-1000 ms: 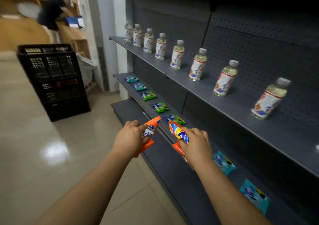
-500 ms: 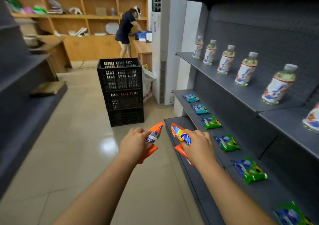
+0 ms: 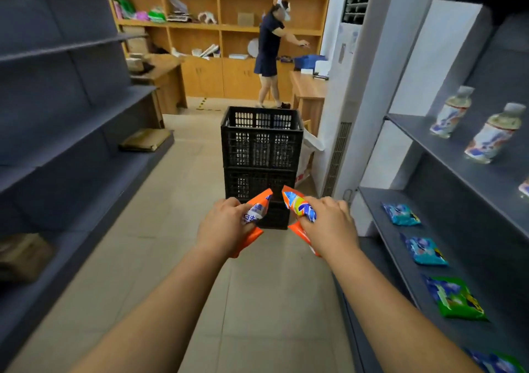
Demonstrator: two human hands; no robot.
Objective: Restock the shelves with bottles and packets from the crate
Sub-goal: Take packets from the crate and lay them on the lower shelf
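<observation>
A: Since half a second back, view swung left; black crate stack (image 3: 262,155) now dead ahead instead of off to the left. Both hands hold as before.

B: Grips?

A: Left hand (image 3: 224,226) clenched round an orange packet (image 3: 255,215), fingers wrapped over its middle. Right hand (image 3: 329,226) grasps a second orange packet (image 3: 299,209) the same way. Packets apart, tips nearly meeting in front of the crate stack.

B: Shelves?

A: Right of the crate stack: grey shelf (image 3: 380,215) with blue packets (image 3: 400,214) and a green packet (image 3: 455,298) in a row; bottles (image 3: 492,133) one shelf up. Beyond the crate stack, a person (image 3: 269,49) at the wooden desk (image 3: 307,86).
</observation>
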